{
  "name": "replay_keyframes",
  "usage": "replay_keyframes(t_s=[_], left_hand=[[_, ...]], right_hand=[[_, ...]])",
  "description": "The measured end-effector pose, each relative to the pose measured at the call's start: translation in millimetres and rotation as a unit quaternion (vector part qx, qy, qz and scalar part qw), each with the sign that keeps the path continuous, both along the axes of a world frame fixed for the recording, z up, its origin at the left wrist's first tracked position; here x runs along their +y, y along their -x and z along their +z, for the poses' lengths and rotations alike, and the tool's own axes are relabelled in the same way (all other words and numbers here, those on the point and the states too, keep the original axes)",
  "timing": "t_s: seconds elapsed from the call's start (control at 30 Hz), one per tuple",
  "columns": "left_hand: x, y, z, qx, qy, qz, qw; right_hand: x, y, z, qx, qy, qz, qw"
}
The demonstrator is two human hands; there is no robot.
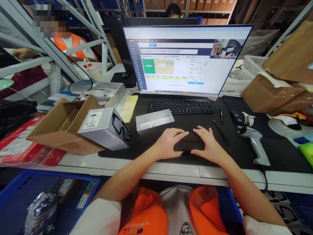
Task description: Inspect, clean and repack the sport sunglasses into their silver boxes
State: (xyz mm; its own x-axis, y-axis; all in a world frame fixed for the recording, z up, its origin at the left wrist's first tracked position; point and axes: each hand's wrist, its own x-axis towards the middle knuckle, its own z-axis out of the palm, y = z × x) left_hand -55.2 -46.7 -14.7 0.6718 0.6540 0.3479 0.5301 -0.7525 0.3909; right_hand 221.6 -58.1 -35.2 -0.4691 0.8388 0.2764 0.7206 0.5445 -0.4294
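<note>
My left hand and my right hand face each other over the black desk mat, fingers curved and thumbs toward me. Between them is a black case-like object, gripped at both ends; its outline blends into the mat. Just beyond my left hand lies an open silver box tray with something thin and pale in it. Further left, a silver box with a goggles picture and a white label leans against an open brown carton.
A keyboard sits below the monitor. Pens, a mouse and a barcode scanner lie to the right, near brown boxes. Yellow papers are at left. A blue crate stands below the desk. Another person sits behind the frame.
</note>
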Motion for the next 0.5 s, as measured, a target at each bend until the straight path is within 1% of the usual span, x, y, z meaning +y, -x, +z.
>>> replay_keyframes(t_s=[0.13,0.2,0.27,0.33,0.4,0.43,0.5], left_hand=[[-0.5,2.2,5.2,0.040,0.063,0.047,0.996],[-0.6,1.4,3.2,0.032,0.082,0.053,0.995],[-1.5,-0.7,-1.3,0.004,0.071,0.053,0.996],[-3.0,-2.1,-5.4,-0.045,0.044,0.047,0.997],[-4.0,-1.4,-6.4,-0.121,0.031,0.029,0.992],[-3.9,-0.2,-5.6,-0.162,0.031,0.022,0.986],[-2.7,2.3,-2.5,-0.228,0.045,0.019,0.972]], right_hand=[[-0.6,3.9,4.3,-0.053,-0.071,0.001,0.996],[-0.5,15.7,10.2,-0.094,-0.091,-0.002,0.991],[0.9,34.4,18.5,-0.132,-0.099,0.004,0.986],[4.5,51.4,28.9,-0.147,-0.086,0.038,0.985],[9.8,56.9,40.3,-0.130,-0.050,0.072,0.988],[12.1,53.8,45.7,-0.115,-0.027,0.075,0.990],[14.3,37.8,54.0,-0.077,0.009,0.052,0.996]])
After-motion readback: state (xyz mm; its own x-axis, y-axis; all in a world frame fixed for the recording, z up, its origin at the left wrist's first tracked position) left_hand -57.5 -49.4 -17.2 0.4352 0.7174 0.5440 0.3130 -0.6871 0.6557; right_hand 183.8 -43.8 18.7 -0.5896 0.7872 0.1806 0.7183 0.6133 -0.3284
